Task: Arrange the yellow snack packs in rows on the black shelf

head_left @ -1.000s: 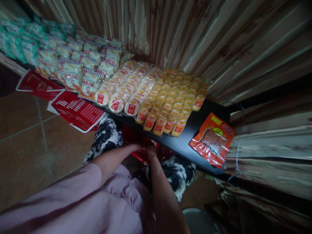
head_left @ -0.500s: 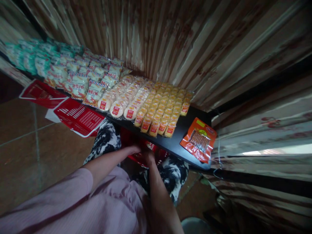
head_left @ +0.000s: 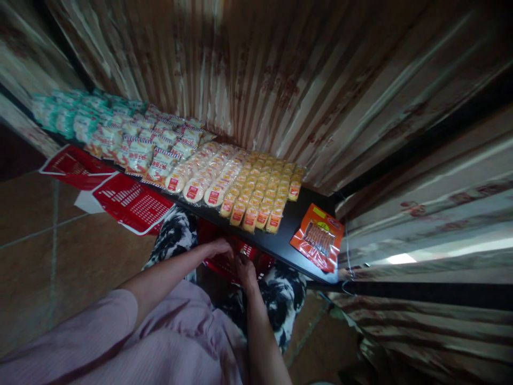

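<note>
My left hand [head_left: 219,248] and my right hand [head_left: 244,269] are close together between my knees, just under the front edge of a black shelf [head_left: 296,224]. Their fingers curl toward each other over a red basket [head_left: 224,267], which sits in shadow partly beneath the shelf. Both hands look closed, but whatever lies between the fingers is too dark and small to name. Above them, rows of yellow-wrapped snacks [head_left: 260,198] and round pale crackers [head_left: 196,182] in clear wrappers stand on the shelf.
White snack bags [head_left: 136,152] and green packets [head_left: 76,115] fill the shelf's left part. An orange packet of sticks [head_left: 318,238] lies flat at its right end. More red baskets [head_left: 132,200] stand at the left on the tiled floor [head_left: 32,272]. A pleated curtain [head_left: 256,69] hangs behind.
My view has shifted slightly, so the shelf goods sit lower in the picture. Both hands have come up a little out of the shadow and nearer each other.
</note>
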The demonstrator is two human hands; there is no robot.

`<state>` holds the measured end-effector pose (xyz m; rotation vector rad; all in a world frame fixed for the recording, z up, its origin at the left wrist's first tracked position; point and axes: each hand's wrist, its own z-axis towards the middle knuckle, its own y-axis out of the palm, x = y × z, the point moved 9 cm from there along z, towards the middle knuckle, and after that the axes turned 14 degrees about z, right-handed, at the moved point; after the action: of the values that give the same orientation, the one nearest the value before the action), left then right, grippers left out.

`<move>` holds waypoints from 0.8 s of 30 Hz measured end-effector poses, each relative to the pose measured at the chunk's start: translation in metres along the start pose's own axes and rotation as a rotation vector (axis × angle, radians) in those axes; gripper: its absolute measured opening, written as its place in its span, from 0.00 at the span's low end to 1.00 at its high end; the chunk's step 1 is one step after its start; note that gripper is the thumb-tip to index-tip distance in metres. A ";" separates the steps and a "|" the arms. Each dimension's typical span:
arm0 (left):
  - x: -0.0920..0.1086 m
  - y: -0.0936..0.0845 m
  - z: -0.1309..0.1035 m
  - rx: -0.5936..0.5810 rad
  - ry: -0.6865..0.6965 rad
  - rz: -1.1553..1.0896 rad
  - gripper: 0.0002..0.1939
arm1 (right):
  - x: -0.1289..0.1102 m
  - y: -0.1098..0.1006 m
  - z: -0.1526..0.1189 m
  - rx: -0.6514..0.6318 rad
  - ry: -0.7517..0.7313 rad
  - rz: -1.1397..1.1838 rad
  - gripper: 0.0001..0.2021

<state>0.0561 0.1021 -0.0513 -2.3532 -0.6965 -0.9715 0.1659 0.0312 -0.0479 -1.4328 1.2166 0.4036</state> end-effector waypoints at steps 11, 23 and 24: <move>0.008 -0.003 -0.022 0.211 0.098 -0.172 0.14 | 0.018 -0.006 -0.015 0.066 0.113 0.360 0.25; 0.019 0.004 -0.045 0.168 0.111 -0.201 0.08 | -0.006 -0.026 -0.051 0.162 0.125 0.687 0.24; 0.019 0.004 -0.045 0.157 0.103 -0.203 0.09 | -0.007 -0.030 -0.054 0.172 0.135 0.731 0.25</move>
<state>0.0482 0.0765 -0.0095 -2.1113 -0.9485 -1.0737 0.1673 -0.0187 -0.0115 -0.8396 1.8285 0.6809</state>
